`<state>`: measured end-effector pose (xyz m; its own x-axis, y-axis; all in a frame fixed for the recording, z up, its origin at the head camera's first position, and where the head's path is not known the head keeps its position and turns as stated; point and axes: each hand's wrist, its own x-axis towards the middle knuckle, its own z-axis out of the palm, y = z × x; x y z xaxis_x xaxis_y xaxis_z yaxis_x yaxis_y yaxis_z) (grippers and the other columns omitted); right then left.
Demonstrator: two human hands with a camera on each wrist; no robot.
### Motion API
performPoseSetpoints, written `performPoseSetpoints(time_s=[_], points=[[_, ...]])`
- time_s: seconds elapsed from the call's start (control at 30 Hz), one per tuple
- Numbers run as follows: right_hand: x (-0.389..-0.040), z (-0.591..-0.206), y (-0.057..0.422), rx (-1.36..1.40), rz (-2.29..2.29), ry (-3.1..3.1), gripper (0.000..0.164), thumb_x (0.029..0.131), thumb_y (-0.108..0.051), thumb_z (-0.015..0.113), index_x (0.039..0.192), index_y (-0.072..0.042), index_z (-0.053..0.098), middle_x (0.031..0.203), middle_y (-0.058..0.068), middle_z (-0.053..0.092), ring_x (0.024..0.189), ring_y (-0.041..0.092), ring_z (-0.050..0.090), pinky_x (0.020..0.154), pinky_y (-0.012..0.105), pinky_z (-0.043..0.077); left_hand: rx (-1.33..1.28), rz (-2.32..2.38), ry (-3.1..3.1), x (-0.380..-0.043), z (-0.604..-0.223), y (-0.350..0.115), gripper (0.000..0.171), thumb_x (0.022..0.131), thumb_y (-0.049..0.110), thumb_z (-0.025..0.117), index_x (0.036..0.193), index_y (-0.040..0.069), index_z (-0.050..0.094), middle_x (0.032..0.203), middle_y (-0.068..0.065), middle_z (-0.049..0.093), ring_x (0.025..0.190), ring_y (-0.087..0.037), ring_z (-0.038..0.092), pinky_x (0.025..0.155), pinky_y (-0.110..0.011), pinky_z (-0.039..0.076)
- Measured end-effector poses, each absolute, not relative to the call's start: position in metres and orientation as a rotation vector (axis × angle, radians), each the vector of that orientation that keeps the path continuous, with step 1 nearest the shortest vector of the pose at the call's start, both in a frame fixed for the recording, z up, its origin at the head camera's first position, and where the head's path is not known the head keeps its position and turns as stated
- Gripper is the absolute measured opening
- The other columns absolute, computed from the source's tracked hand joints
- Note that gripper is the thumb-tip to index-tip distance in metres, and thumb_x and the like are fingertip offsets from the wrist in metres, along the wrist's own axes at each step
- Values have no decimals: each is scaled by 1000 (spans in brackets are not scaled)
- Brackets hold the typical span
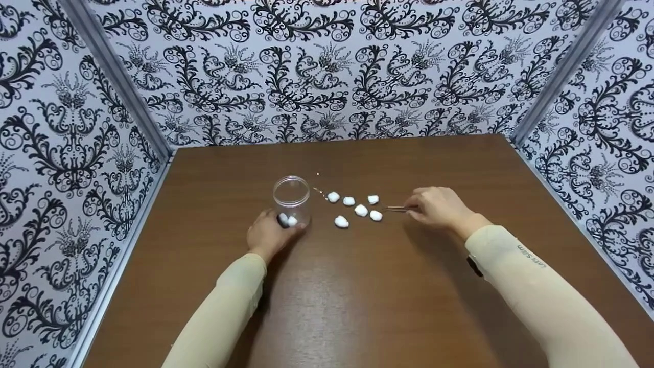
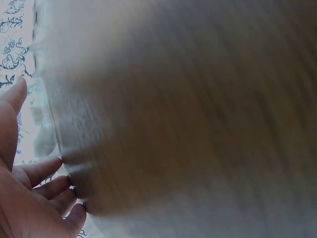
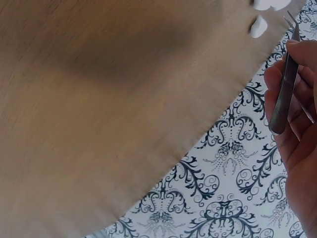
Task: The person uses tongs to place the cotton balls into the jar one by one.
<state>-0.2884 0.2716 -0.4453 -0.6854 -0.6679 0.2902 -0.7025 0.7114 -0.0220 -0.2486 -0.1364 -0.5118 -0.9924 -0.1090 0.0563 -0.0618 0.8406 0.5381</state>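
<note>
A clear plastic jar [image 1: 291, 205] without a lid stands left of the table's centre, a couple of white cotton balls [image 1: 292, 221] at its bottom. My left hand [image 1: 268, 232] holds the jar low down, thumb on the near side and fingers around the left. In the left wrist view those fingertips [image 2: 54, 166] rest at the jar's foot. Metal tweezers [image 3: 285, 99] are pinched in my right hand [image 1: 437, 207], between thumb and fingers. Their bent tips point left, slightly apart with nothing between them, close to the nearest loose cotton ball [image 1: 376, 215].
Several more cotton balls [image 1: 361, 210] lie scattered between the jar and the tweezers. Tiny white crumbs [image 1: 321, 191] dot the wood beside the jar. Patterned walls [image 1: 327, 76] enclose the brown table [image 1: 327, 286] at the back and both sides.
</note>
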Motion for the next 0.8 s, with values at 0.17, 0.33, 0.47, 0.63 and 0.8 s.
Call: performPoseSetpoints(time_s=[0.17, 0.33, 0.47, 0.63, 0.8], points=[[-289, -449, 271, 1065, 185, -2695, 9, 82, -16, 76, 91, -13, 78, 84, -1, 66, 72, 25, 66, 60, 48, 52, 126, -845, -2924, -249, -513, -137, 84, 76, 64, 76, 131, 2, 61, 133, -15, 58, 124, -34, 53, 99, -56, 40], [-289, -450, 267, 1053, 167, -2727, 11, 83, -18, 76, 93, -15, 79, 86, -1, 67, 74, 24, 66, 62, 48, 52, 133, -844, -2937, -251, -514, -138, 84, 76, 64, 76, 131, 3, 62, 133, -14, 58, 124, -33, 52, 100, -56, 39], [-289, -450, 264, 1056, 161, -2740, 11, 83, -18, 76, 93, -15, 79, 86, -2, 67, 74, 24, 66, 63, 48, 52, 138, -845, -2938, -251, -514, -138, 85, 76, 65, 75, 133, 3, 61, 135, -15, 57, 125, -34, 51, 100, -56, 38], [-290, -452, 261, 1063, 157, -2741, 11, 83, -18, 76, 93, -14, 78, 85, -1, 66, 74, 24, 65, 62, 48, 52, 138, -854, -2943, -250, -511, -137, 87, 76, 65, 75, 134, 2, 60, 138, -16, 56, 127, -35, 50, 101, -56, 37], [-292, -455, 260, 1074, 130, -2732, 8, 84, -18, 76, 90, -14, 77, 82, -2, 63, 69, 23, 63, 59, 46, 51, 129, -852, -2946, -249, -510, -137, 87, 77, 64, 75, 135, 1, 59, 140, -17, 54, 129, -35, 49, 103, -56, 37]])
